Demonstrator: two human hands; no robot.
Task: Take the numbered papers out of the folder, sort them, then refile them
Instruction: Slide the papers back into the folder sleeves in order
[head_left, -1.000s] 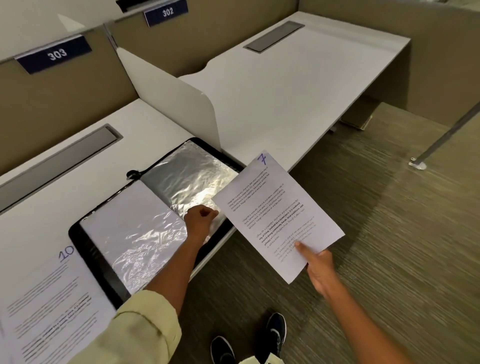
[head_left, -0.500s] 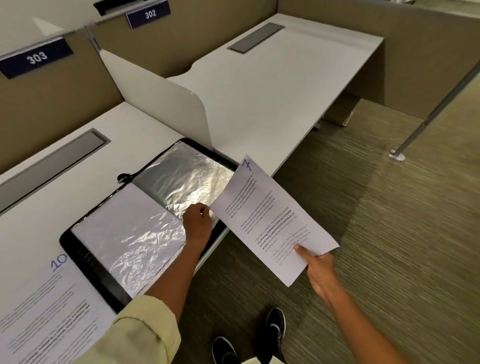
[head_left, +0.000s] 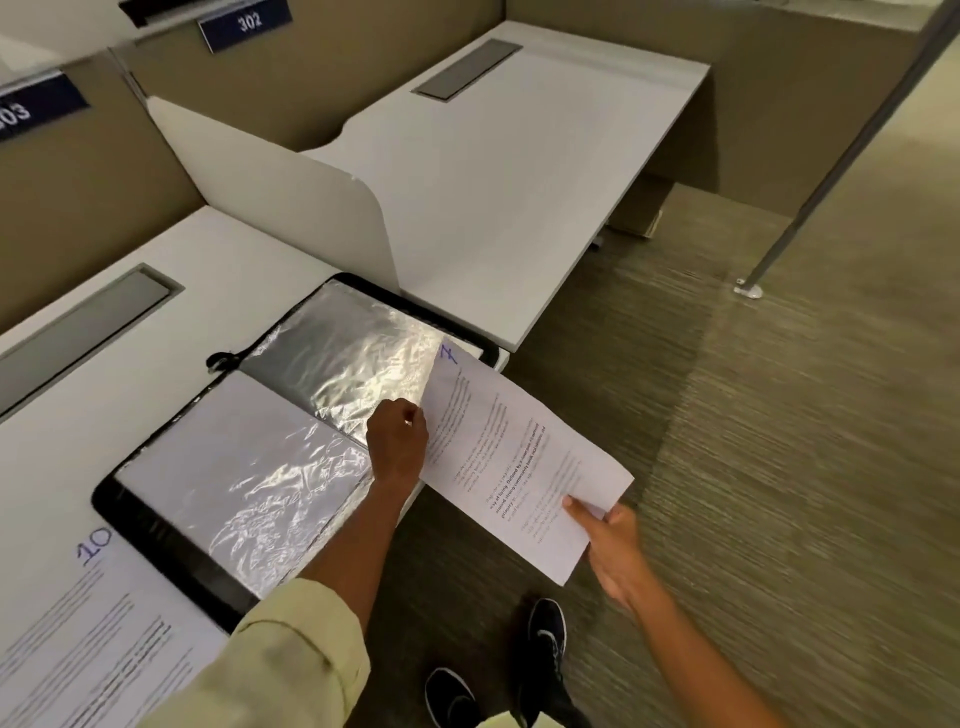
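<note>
The right hand (head_left: 613, 540) pinches the near corner of the sheet marked 7 (head_left: 514, 457), thumb on top and fingers beneath. The left hand (head_left: 397, 441), fingers curled, appears to pinch the edge of the plastic sleeve (head_left: 358, 358) on the folder's right page. Over the last second the sheet has swung in from 4 o'clock of the left hand until its far corner overlaps the sleeve at 1 o'clock. That suggests sheet 7 is being refiled, with the sleeve held ready to receive it. The open black folder (head_left: 156, 530) lies on the white desk (head_left: 156, 364); the sheet marked 10 (head_left: 78, 649) waits at 8 o'clock, outside the folder.
</note>
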